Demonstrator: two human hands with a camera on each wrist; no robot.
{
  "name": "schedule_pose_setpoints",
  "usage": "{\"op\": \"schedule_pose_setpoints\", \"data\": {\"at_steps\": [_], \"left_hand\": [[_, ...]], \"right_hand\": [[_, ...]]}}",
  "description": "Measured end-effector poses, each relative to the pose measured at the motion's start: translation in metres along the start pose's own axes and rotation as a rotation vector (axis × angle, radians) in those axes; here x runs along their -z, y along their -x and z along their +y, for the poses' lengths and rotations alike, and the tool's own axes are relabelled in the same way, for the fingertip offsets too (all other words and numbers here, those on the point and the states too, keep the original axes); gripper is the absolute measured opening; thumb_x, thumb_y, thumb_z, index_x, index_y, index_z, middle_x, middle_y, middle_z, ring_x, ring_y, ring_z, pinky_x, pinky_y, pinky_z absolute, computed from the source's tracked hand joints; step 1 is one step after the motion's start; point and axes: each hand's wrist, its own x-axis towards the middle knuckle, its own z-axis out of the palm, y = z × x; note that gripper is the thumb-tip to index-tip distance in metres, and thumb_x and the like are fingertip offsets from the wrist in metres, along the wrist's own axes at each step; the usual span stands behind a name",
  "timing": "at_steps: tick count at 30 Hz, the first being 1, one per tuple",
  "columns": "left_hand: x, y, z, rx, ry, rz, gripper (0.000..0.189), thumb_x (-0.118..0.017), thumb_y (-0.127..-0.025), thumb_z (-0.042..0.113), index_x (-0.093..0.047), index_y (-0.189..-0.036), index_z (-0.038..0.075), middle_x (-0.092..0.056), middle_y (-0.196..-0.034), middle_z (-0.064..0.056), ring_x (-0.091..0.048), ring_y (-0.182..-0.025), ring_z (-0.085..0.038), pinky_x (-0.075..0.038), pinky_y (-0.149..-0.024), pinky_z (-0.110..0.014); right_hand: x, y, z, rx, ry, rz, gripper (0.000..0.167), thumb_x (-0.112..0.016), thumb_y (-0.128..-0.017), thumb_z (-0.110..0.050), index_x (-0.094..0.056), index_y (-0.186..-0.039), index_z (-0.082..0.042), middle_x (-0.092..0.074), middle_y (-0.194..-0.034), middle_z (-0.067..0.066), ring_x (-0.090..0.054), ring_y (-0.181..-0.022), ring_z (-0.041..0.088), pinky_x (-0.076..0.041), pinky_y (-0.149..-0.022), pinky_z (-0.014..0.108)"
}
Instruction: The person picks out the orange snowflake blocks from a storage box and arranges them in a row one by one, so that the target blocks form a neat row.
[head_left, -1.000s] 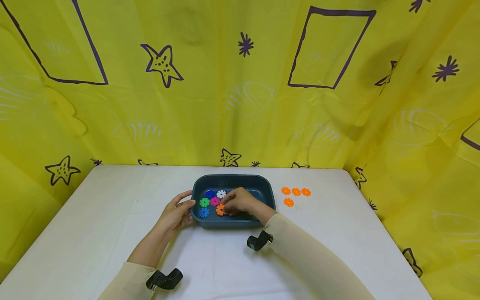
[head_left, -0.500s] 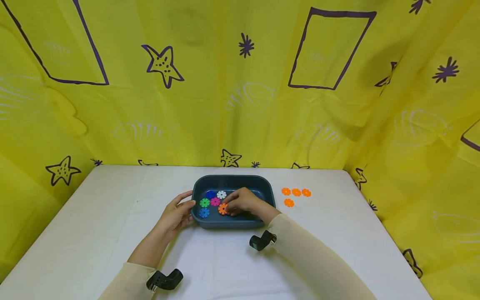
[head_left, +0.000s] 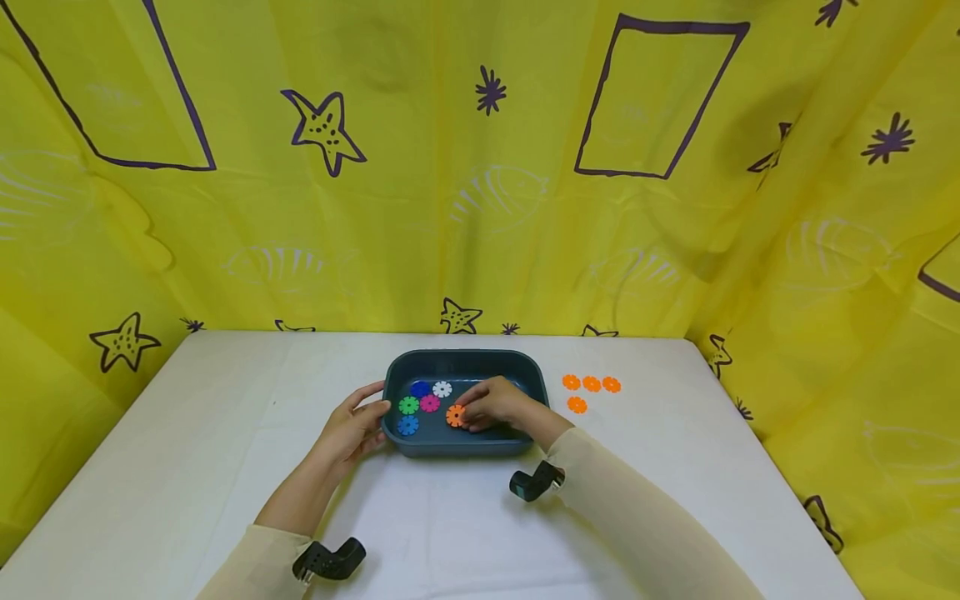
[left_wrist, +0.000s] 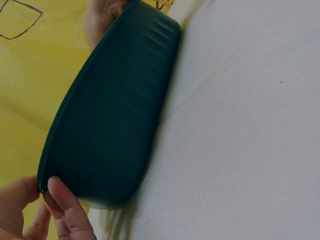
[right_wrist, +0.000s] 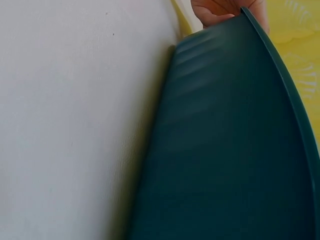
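Observation:
A dark teal plastic tub [head_left: 465, 449] stands on the white table. My left hand [head_left: 351, 428] grips its left end; in the left wrist view, fingers [left_wrist: 70, 207] lie on both sides of the rim. Inside the tub, my right hand [head_left: 501, 403] pinches an orange notched snowflake disc [head_left: 454, 416] by its right side. Left of that disc lie a pink disc [head_left: 430, 403], a green disc [head_left: 408, 405], a white disc [head_left: 442, 389], a dark blue disc [head_left: 421, 389] and a lighter blue disc [head_left: 408, 425]. In the right wrist view the tub wall [right_wrist: 225, 135] hides the right fingers.
Several orange discs lie on the table right of the tub, three in a row with the middle one [head_left: 592, 384] between two others, and one disc [head_left: 577, 405] nearer. A yellow patterned curtain [head_left: 405, 208] hangs behind the table [head_left: 225, 433] and along its sides.
My right hand has drawn the orange disc a little to the right inside the tub, away from the pink one. My left hand stays at the rim.

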Motion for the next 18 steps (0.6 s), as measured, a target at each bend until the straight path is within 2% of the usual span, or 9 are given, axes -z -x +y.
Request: {"op": "schedule_pose_setpoints", "data": {"at_steps": [18], "left_hand": [[0.002,0.0,-0.001,-0.003,0.0,-0.009,0.053,-0.058,-0.099,0.015,-0.039,-0.149,0.011,-0.062,-0.087,0.006,-0.057,-0.067,-0.005,-0.05,-0.06,-0.018]], "right_hand": [[0.016,0.01,0.0,-0.008,-0.023,-0.015,0.026,-0.067,-0.088,0.004,-0.068,-0.114,0.006,-0.071,-0.086,0.011,-0.068,-0.07,0.015,-0.06,-0.071,0.031]]}}
